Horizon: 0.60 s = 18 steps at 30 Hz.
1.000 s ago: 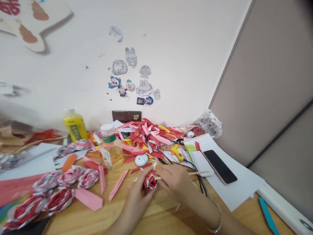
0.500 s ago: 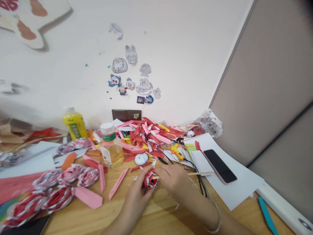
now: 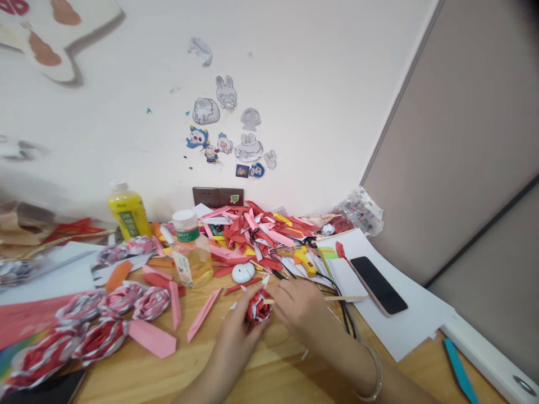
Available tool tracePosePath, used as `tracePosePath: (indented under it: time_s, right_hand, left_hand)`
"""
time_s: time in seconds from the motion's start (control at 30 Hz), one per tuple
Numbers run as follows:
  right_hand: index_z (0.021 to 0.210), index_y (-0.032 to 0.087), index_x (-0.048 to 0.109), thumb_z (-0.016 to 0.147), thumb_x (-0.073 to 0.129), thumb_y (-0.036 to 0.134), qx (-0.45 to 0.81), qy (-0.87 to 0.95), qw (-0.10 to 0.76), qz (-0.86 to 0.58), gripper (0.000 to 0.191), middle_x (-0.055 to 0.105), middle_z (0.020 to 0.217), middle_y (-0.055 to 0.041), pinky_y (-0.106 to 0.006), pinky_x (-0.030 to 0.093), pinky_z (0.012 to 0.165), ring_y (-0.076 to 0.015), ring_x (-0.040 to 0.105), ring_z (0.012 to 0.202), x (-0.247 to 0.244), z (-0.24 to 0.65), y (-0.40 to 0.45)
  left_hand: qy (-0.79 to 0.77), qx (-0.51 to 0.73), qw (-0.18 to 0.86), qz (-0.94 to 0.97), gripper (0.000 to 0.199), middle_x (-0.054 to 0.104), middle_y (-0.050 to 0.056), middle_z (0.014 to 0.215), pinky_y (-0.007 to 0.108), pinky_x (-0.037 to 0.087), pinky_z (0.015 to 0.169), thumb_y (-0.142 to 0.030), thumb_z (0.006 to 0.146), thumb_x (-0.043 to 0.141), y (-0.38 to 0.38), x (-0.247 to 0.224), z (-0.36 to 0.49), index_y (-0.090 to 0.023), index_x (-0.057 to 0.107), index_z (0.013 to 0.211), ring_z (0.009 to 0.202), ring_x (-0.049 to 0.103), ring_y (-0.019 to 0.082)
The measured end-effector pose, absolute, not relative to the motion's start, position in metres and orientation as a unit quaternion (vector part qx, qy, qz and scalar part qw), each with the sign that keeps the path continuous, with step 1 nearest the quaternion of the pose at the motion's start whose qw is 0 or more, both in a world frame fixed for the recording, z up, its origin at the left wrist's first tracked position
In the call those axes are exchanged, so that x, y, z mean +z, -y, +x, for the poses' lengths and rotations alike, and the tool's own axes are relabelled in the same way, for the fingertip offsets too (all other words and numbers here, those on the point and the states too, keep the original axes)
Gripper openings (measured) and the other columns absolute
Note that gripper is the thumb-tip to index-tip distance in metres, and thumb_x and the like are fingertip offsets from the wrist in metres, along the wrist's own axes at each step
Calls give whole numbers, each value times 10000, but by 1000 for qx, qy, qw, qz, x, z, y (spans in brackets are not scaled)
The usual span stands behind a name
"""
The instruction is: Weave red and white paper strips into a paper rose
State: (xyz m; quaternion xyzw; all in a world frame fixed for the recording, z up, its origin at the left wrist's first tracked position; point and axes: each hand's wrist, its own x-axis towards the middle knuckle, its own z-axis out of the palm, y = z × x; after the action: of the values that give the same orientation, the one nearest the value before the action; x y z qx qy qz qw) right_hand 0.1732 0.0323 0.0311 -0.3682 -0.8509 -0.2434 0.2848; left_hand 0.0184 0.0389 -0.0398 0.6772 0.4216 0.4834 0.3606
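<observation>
A red and white folded-paper rose (image 3: 258,308) sits in my left hand (image 3: 239,321), whose fingers and thumb wrap round its left side. My right hand (image 3: 297,307) is closed on a thin wooden stick (image 3: 345,298). One end of that stick touches the rose's face, and the other sticks out to the right past my fingers. Just behind the rose lies a white rounded case (image 3: 243,273). Left of my left hand a pink folded paper strip (image 3: 204,315) rests on the wooden table (image 3: 177,376). My left palm hides part of the rose.
Finished paper roses (image 3: 101,340) lie at the left. A drink bottle (image 3: 191,261) and a yellow bottle (image 3: 128,213) stand behind. Folded strips (image 3: 261,230) are heaped by the wall. A yellow glue gun (image 3: 304,261), its cable, and a phone (image 3: 379,285) on paper are at the right.
The stick's tip has shifted slightly on the rose's face, and the rose is turned a little more into view. Both hands stay in nearly the same place.
</observation>
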Motion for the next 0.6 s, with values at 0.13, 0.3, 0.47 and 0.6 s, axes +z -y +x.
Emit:
tracePosePath:
  time_s: [0.13,0.3,0.47,0.6]
  right_hand:
    - [766,165,553,874,409,145,-219,853,289,-375,180,575,677,-25,-293,315,534,-168,528,609,31,173,-32]
    - [770,163,560,884,384,125,-229,844,290,-388,213,579,667,-30,-293,319,532,-167,543,626,25,173,-33]
    - [810,161,561,874,417,106,-243,844,275,-392,168,585,686,-29,-292,313,519,-168,542,629,18,172,-33]
    - [831,149,567,871,417,75,-279,837,267,-388,172,565,656,-24,-284,307,509,-160,516,591,19,170,-32]
  left_hand:
    - [-435,473,350,681,439,598,95,1197,405,440,933,-201,751,592,-39,-37,19,-222,489,1177,1095,560,252]
    - [-442,470,332,688,432,616,94,1182,408,449,924,-197,742,592,-36,-33,19,-221,507,1164,1083,572,257]
    - [-443,473,322,691,422,613,103,1188,406,452,925,-204,747,576,-35,-33,19,-211,509,1163,1090,570,255]
    - [-440,472,323,692,431,599,111,1209,413,437,942,-188,740,573,-36,-35,18,-206,506,1166,1115,554,257]
